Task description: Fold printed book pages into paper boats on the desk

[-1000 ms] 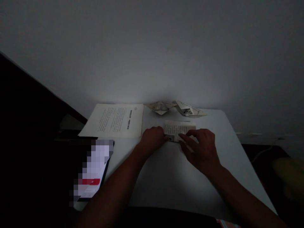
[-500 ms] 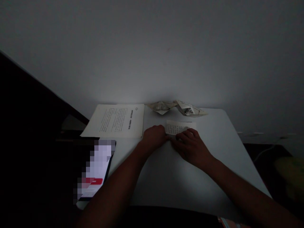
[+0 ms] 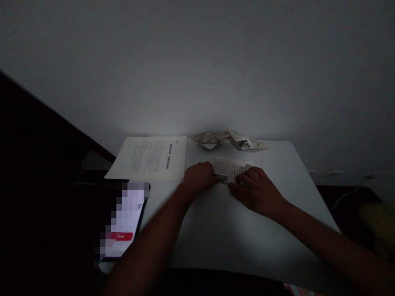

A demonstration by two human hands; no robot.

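Observation:
A small folded sheet of printed paper lies on the white table between my hands. My left hand is closed, its thumb and fingers gripping the paper's left edge beside a dark printed patch. At the paper's near right side, my right hand has its fingers bent and pressed on the sheet, the thumb along the near edge. Parts of the paper are hidden under the fingers. Just beyond it stand two folded paper boats, one on the left and one on the right, their tips touching or overlapping.
A stack of printed sheets rests at the table's back left. Nearer, a tablet or phone with a lit, blurred screen lies by the left edge, next to my left forearm. The wall borders the table's far side.
My right hand has slid slightly right along the paper. More of its printed face and a dark patch by my left thumb now show. My left hand has barely moved.

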